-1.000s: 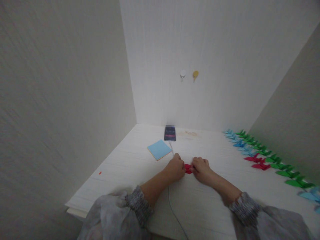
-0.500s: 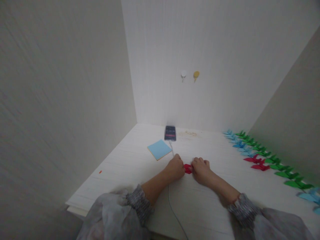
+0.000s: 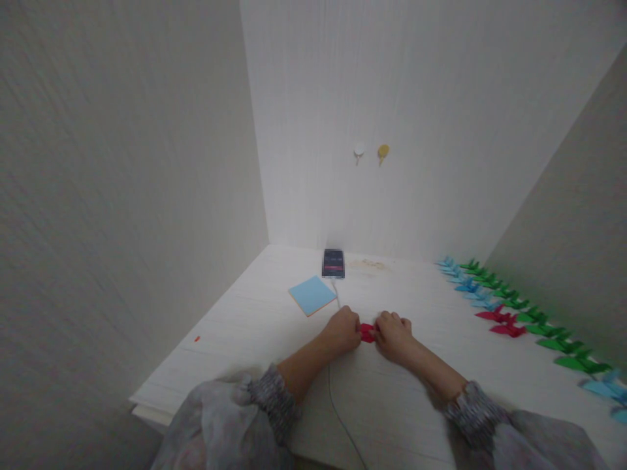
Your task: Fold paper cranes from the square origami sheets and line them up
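Note:
A small piece of folded red paper (image 3: 367, 333) lies between my two hands, low over the white table. My left hand (image 3: 344, 328) pinches its left end with curled fingers. At the other end my right hand (image 3: 394, 334) is closed on the paper too. Both fingertips cover its ends, so only the middle shows. Just beyond my left hand sits a stack of light blue square paper (image 3: 312, 296), turned cornerwise. A white cable (image 3: 337, 411) passes beneath my left wrist.
Along the right side stand rows of folded paper cranes: green (image 3: 548, 328), blue (image 3: 467, 285) and red (image 3: 508, 326). A phone (image 3: 334, 263) rests by the back wall, joined to the cable. An orange scrap (image 3: 196, 339) lies at left. Two hooks (image 3: 383, 151) hang on the wall.
A lengthwise line now shows along the middle of the red paper between my fingers. My hands have barely moved; the whole view has shifted slightly.

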{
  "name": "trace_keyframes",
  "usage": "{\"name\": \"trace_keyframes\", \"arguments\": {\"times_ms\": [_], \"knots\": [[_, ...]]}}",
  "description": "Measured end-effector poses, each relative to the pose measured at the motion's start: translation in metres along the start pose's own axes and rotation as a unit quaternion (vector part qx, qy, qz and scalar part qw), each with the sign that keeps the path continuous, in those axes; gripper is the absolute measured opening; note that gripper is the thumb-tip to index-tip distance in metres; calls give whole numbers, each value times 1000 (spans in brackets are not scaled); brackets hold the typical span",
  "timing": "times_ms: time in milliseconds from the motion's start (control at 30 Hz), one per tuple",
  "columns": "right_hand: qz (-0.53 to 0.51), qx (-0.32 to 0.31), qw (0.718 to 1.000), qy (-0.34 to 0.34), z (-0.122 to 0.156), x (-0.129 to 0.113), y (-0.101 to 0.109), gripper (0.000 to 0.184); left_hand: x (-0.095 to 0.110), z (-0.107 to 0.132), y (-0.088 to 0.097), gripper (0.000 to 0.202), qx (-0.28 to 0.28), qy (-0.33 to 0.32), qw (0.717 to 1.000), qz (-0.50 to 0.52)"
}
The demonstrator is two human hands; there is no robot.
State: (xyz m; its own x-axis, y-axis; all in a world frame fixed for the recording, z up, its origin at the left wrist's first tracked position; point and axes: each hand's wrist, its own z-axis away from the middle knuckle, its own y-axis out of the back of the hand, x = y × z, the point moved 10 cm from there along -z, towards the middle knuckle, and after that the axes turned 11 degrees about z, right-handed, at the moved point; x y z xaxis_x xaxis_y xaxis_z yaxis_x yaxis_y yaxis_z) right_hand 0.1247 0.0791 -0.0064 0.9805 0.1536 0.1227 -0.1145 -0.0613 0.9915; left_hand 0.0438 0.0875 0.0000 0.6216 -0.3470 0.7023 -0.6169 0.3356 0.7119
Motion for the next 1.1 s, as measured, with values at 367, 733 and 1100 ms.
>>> {"name": "trace_keyframes", "arguments": {"times_ms": [367, 733, 1100], "knots": [[-114, -30, 991, -70, -4, 18, 0, 4, -2, -4, 2, 13, 21, -40, 999, 11], [-150, -14, 987, -48, -3, 21, 1, 10, 15, 4, -9, 30, -50, -146, 988, 5], [-149, -16, 988, -48, -3, 22, 1, 6, 30, 15, -13, 27, -58, -206, 977, -18]]}}
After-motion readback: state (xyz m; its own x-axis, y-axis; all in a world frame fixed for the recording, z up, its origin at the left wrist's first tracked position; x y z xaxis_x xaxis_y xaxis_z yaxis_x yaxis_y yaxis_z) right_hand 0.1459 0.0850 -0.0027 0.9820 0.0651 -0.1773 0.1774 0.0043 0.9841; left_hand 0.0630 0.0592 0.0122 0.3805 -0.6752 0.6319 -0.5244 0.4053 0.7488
